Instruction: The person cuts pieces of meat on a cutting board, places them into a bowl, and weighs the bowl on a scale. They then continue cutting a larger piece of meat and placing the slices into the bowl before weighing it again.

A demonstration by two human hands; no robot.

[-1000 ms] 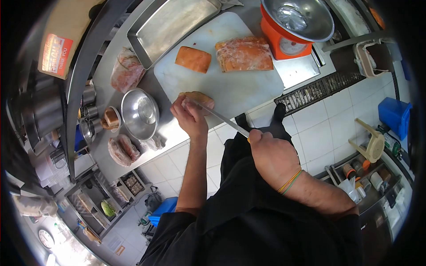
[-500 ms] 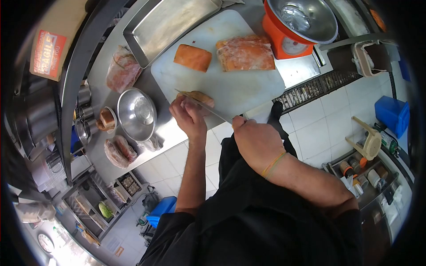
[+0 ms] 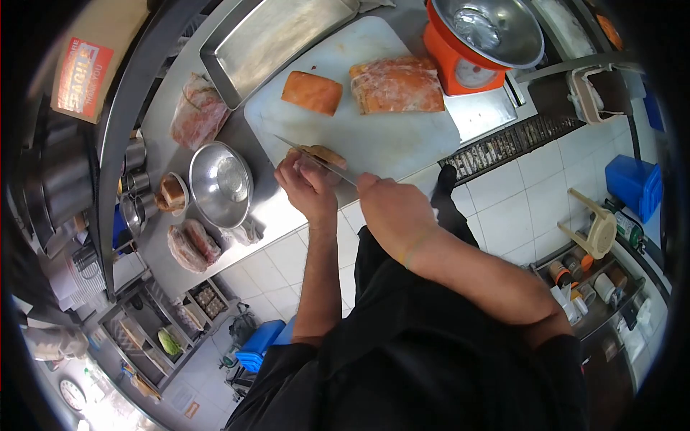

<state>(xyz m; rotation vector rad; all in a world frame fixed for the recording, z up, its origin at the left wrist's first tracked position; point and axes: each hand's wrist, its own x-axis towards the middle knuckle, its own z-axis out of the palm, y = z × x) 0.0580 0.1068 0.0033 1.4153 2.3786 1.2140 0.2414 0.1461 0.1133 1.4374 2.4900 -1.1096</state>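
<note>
My right hand [image 3: 399, 215] is closed around the handle of a long knife [image 3: 323, 163]. The blade slants up and left across a small piece of meat [image 3: 330, 154] at the near edge of a white cutting board [image 3: 374, 144]. Fingers curled, my left hand [image 3: 307, 188] grips that piece from its left side, close to the blade. How deep the edge sits in the meat cannot be made out. Farther back on the board lie an orange-brown meat block [image 3: 311, 93] and a larger block with a whitish, frosty-looking surface [image 3: 397, 85].
A deep steel tray [image 3: 269, 47] adjoins the board's far left side. Left of it are a reddish meat slab [image 3: 199, 113], a steel bowl [image 3: 221, 184] and more meat pieces [image 3: 194, 246]. An orange scale [image 3: 460, 61] carrying a steel bowl stands back right.
My right hand has moved left and slightly up, pushing the knife forward so its tip reaches farther over the board. My left hand stays on the meat almost unmoved.
</note>
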